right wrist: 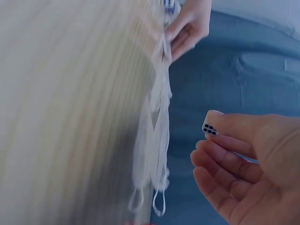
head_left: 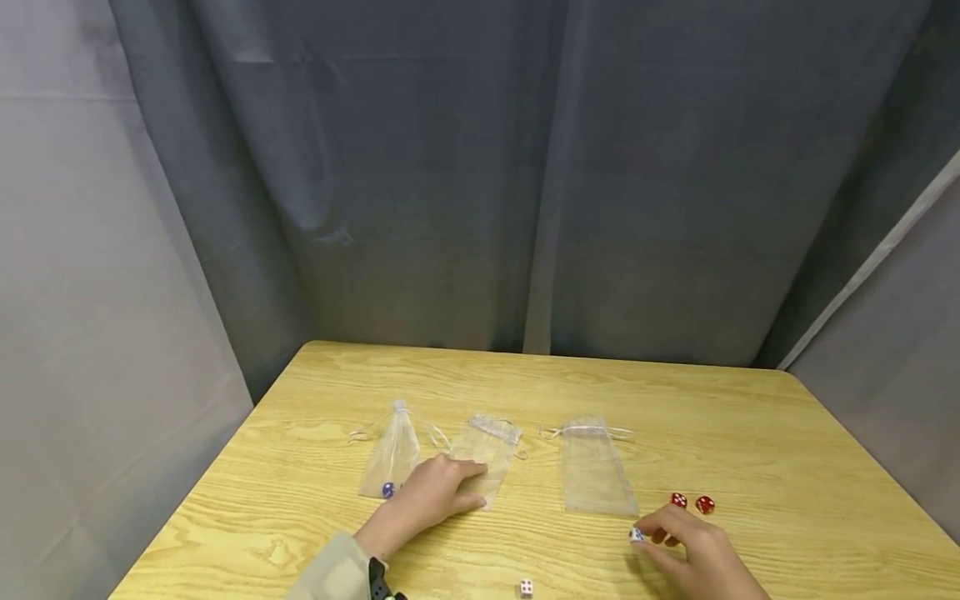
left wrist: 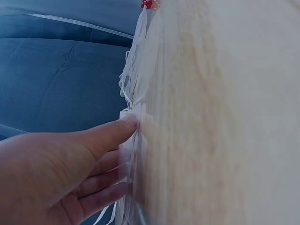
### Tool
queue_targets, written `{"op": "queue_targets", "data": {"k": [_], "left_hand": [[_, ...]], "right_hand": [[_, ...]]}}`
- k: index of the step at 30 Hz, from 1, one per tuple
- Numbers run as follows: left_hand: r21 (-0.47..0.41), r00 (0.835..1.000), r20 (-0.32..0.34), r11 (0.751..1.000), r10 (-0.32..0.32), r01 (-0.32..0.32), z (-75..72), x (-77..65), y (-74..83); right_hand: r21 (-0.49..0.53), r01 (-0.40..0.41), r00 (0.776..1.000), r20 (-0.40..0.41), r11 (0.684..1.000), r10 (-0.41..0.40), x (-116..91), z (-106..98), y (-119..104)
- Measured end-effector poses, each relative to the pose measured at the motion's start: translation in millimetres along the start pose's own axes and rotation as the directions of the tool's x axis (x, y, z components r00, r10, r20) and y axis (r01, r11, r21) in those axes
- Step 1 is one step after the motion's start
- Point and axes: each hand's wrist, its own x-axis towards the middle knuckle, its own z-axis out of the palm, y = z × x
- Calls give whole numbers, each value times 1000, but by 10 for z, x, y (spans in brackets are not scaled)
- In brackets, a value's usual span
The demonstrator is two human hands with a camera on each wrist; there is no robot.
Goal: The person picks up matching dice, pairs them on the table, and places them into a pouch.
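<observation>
Between the thumb and index finger of my right hand (head_left: 701,546) is a white die (head_left: 637,534) with dark blue pips, pinched just over the table. The right wrist view shows its six-pip side, with the other fingers loosely bent below. My left hand (head_left: 435,496) rests on the middle sheer drawstring bag (head_left: 491,446), thumb and fingertips spread on the fabric. That bag lies flat, and the hand covers part of it. Left of it lies another sheer bag (head_left: 396,454), drawn together at the top, with a blue die (head_left: 388,490) inside, partly beside the left wrist.
A third sheer bag (head_left: 598,471) lies flat on the wooden table (head_left: 300,500), its cords at the far end. Two red dice (head_left: 705,505) sit just beyond the right hand. Near the front edge is a white die with red pips (head_left: 526,588). Grey curtains (head_left: 420,183) hang behind.
</observation>
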Motion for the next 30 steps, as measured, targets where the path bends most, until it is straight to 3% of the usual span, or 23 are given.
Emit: {"op": "queue_targets", "data": {"k": [6,13,17,21,25,30], "left_hand": [[-6,1000,22,1000,-21,21,9,-1,16],[-12,999,27,1000,-25,26,8,1,41],[-4,1000,16,1000,-26,26,6,-3,29],[6,1000,12,1000,-20,20,8,2,7],[0,1000,13,1000,-15,15,5,7,-2],[0,1000,13,1000,-18,18,4,0,0]], "right_hand": [[69,87,994,63,994,-91,101,126,-197],[105,90,985,135,990,-104,151,212,-346],[168,65,955,276,984,-110,200,246,-407],[168,13,897,433,986,-86,251,303,-486],[128,66,867,483,990,-120,290,377,-543],[127,179,859,462,976,-218,316,450,-560]]}}
